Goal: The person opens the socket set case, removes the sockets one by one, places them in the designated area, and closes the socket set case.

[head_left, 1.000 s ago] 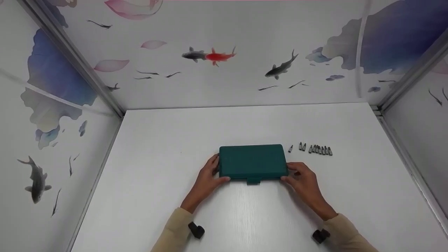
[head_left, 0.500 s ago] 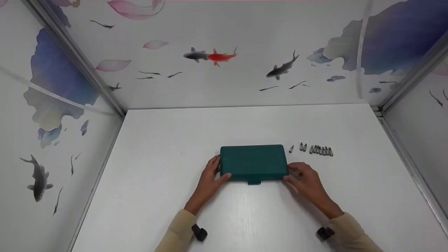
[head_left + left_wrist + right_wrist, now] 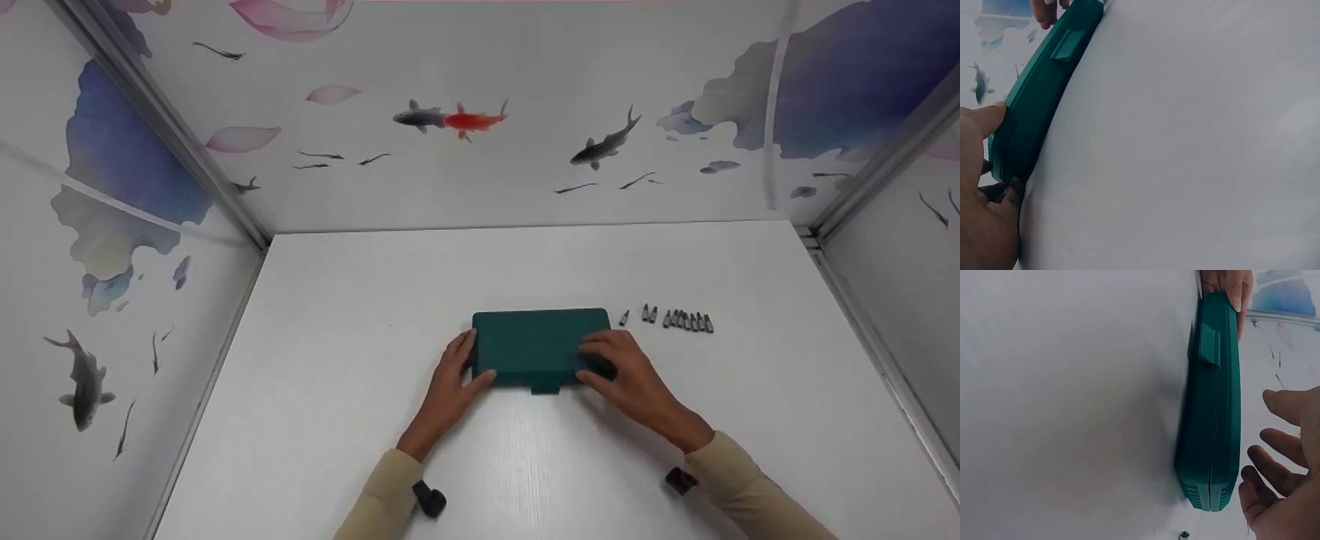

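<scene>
A closed dark green plastic case [image 3: 529, 341] lies flat on the white table, its latch [image 3: 545, 388] on the side toward me. My left hand [image 3: 448, 386] grips the case's left end, thumb on the top edge and fingers at the side and low edge, as the left wrist view shows. Over the right part of the lid hovers my right hand [image 3: 634, 379], fingers spread and loosely bent. The right wrist view shows a gap between those fingertips and the case, with nothing held. Beyond the case's right end lie several small metal pieces with dark tips [image 3: 686, 321].
The white tabletop [image 3: 337, 337] is bordered by printed panels at the back [image 3: 517, 187], left and right. One small metal piece [image 3: 624, 318] lies nearest the case's right corner, with a pair [image 3: 649, 313] beside it. A black wrist camera sits at each cuff.
My right hand has left the case's right end and moved left, over the lid's right front part. The left hand keeps its grip; the case stays in nearly the same place.
</scene>
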### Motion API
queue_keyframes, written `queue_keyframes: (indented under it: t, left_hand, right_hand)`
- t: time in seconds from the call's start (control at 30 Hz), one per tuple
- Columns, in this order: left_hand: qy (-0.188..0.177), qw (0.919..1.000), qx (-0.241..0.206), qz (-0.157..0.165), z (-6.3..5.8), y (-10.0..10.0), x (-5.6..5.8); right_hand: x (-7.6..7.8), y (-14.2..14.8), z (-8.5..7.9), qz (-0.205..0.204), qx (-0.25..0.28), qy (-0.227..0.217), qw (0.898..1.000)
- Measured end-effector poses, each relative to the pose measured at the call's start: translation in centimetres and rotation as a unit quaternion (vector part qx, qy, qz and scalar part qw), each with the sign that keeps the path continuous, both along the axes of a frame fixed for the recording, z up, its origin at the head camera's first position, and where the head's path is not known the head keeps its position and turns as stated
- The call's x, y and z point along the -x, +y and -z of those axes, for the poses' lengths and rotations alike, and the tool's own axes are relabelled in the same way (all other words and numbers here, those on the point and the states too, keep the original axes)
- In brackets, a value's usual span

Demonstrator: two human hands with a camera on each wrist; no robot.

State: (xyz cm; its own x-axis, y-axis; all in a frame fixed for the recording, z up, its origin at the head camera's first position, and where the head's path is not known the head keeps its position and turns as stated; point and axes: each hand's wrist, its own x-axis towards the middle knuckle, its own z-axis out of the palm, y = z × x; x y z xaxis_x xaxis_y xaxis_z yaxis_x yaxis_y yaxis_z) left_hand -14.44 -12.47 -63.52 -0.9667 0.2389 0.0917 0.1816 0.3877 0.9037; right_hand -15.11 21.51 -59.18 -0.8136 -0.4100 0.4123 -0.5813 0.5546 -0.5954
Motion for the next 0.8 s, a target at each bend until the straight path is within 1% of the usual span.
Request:
queue_keyframes:
  t: [0.07, 0.17, 0.23, 0.33, 0.43, 0.5, 0.63, 0.8]
  left_hand:
    - [-0.001, 1.0000, 0.010, 0.001, 0.0, 0.0, 0.1]
    - [0.000, 0.9998, 0.021, 0.001, -0.1, 0.0, 0.1]
    - [0.003, 0.9996, 0.028, 0.001, -0.3, 0.0, 0.2]
    - [0.017, 0.9980, 0.061, 0.005, -0.5, 0.1, 0.5]
    - [0.023, 0.9952, 0.094, 0.012, -0.5, 0.1, 0.7]
    - [0.018, 0.9940, 0.107, 0.016, -0.4, 0.1, 0.8]
    - [0.003, 0.9943, 0.105, 0.017, -0.3, -0.1, 1.0]
    - [0.004, 0.9947, 0.102, 0.010, -0.1, -0.2, 1.2]
  right_hand:
    - [0.3, -0.4, 0.1, -0.027, -0.006, 0.013, 1.000]
    - [0.7, -1.0, 0.4, -0.057, -0.020, 0.020, 0.998]
    - [0.9, -1.4, 0.6, -0.071, -0.032, 0.019, 0.997]
    - [1.2, -1.9, 0.9, -0.084, -0.046, 0.014, 0.995]
    - [1.4, -2.1, 1.1, -0.087, -0.062, 0.010, 0.994]
    - [1.4, -2.3, 1.3, -0.086, -0.068, 0.013, 0.994]
    - [1.5, -2.7, 1.6, -0.077, -0.083, 0.023, 0.993]
    - [1.4, -3.3, 1.7, -0.062, -0.099, 0.029, 0.993]
